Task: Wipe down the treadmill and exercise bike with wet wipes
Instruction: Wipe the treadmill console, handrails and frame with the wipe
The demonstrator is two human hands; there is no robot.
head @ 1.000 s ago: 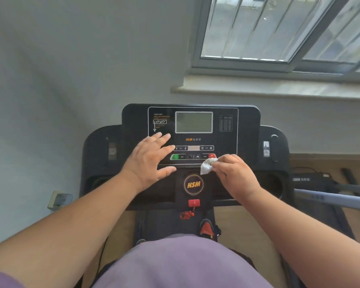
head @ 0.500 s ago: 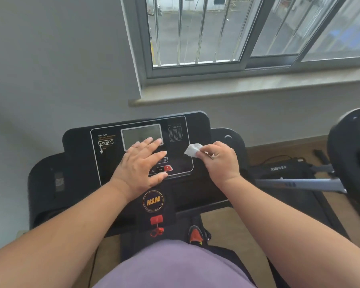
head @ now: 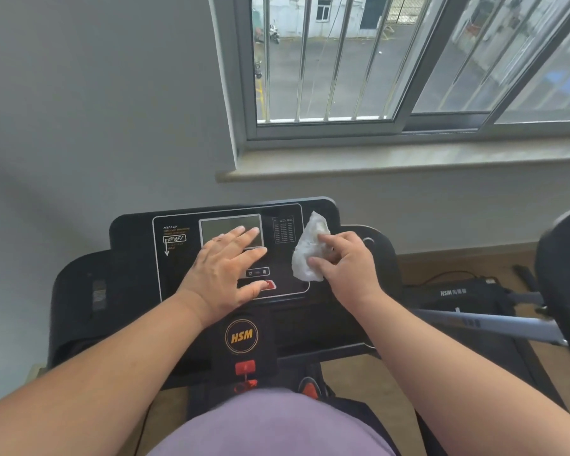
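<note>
Left hand [head: 222,274] flat, bracing black treadmill console [head: 139,238]; right hand [head: 346,268] pinching crumpled white wet wipe [head: 310,248]: spread it for fuller contact.

The black treadmill console [head: 139,245] carries a left hand [head: 222,271] lying flat across its screen and buttons. A right hand [head: 346,268] holds a crumpled white wipe [head: 310,248] against its right side.

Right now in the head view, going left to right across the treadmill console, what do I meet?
Arrow label → left hand, flat over the display → small data table → wet wipe → right hand, pinching the wipe → exercise bike at the far right edge.
</note>
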